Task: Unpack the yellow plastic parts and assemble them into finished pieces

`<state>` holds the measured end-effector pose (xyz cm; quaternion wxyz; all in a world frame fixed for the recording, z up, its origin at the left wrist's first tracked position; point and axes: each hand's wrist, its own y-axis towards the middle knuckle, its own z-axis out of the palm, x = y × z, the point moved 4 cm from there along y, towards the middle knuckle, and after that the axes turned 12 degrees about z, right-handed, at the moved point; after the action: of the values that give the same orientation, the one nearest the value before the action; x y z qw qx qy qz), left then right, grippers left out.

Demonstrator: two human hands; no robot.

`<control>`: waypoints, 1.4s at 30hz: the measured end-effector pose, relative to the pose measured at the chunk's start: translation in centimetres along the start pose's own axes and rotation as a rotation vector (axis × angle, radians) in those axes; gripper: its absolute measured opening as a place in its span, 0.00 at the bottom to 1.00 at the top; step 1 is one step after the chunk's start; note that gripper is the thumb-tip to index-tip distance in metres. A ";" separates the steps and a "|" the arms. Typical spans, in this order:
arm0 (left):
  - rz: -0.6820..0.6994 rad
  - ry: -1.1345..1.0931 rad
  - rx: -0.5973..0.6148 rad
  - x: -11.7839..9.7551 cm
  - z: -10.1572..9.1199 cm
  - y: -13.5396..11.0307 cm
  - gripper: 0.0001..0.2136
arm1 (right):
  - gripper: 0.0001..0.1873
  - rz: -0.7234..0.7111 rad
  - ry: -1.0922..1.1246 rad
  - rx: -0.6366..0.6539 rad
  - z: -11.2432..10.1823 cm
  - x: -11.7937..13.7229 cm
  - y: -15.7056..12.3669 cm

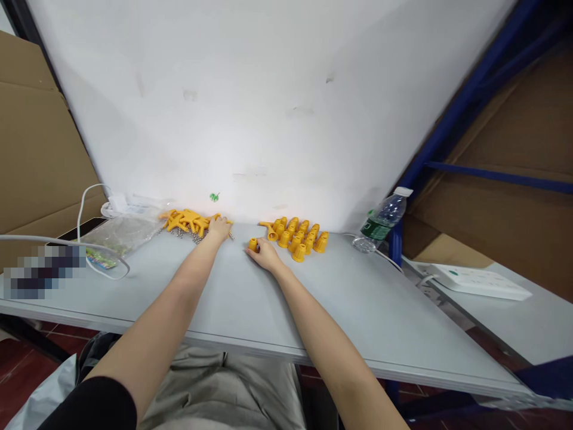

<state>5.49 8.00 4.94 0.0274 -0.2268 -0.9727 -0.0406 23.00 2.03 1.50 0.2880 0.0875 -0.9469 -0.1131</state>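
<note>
My left hand (218, 229) is at the right end of a pile of yellow branched plastic parts (190, 221) with small metal chains. Its fingers close on one of these parts, whose tips show beyond the hand; the grip itself is partly hidden. My right hand (265, 257) rests on the table with thumb and fingers around a small yellow ribbed plastic cap (253, 244), which stands upright. To its right, several similar yellow caps (298, 252) stand in rows. A yellow part with a long arm (271, 232) lies at their left edge.
The grey table (242, 310) meets a white wall panel at the back. A plastic water bottle (380, 222) leans at the right, near a blue frame post. A power strip (481, 280) lies farther right. Clear plastic bags (129, 230) and a white cable (79, 215) are at the left.
</note>
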 end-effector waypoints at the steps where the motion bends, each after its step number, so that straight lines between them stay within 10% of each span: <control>1: 0.001 0.010 -0.003 -0.1 -0.1 0.0 0.17 | 0.13 0.002 -0.001 0.004 0.0 0.0 0.0; 23: 0.009 0.099 0.024 -3.4 -1.2 0.0 0.15 | 0.15 0.007 0.033 0.010 -0.3 0.3 -0.3; 30: 0.029 0.037 -0.146 -3.9 -1.4 -0.8 0.18 | 0.15 0.014 0.012 0.011 -0.3 0.4 -0.2; 42: -0.589 -1.306 -0.863 -0.6 -1.4 -2.9 0.07 | 0.13 0.010 0.022 0.009 -0.3 0.3 -0.4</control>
<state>4.81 4.99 6.05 -0.6429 0.0683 -0.7114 -0.2755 23.00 1.57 1.83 0.2984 0.0850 -0.9447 -0.1065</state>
